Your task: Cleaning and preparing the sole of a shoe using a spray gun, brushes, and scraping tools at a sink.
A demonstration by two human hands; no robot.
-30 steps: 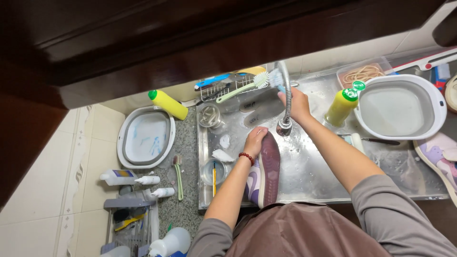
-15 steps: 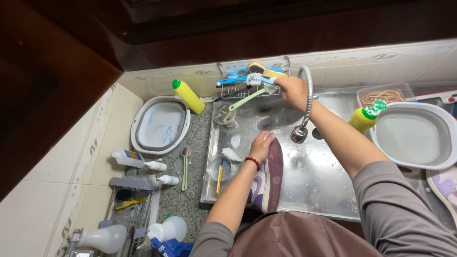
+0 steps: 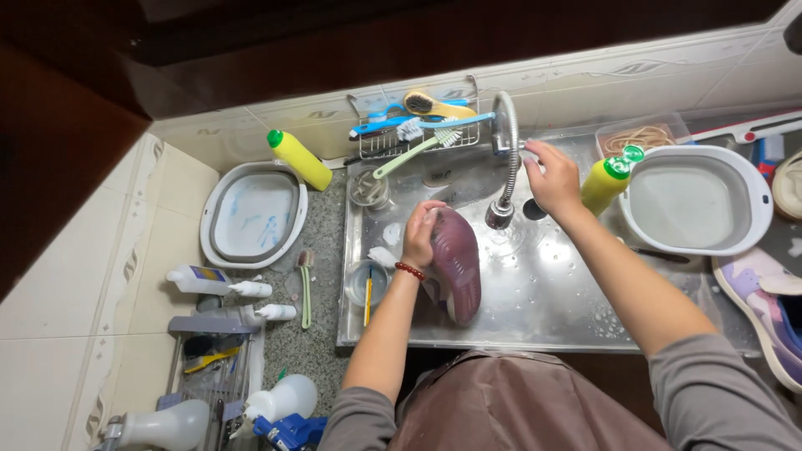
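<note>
Shoe: centre of frame, sole up, inside the steel sink. Sole maroon, ribbed, oval; upper pale. Left hand grips the shoe at its toe end, fingers curled over the sole edge; red bead bracelet at the wrist. Shoe lies just left of and below the faucet head. Right hand, centre-right, closed around the base of the faucet, a curved, ribbed metal hose. Sink floor wet, shiny, soap flecks. Yellow bottle with green cap touches the right hand's far side. White oval basin at right on the counter.
</note>
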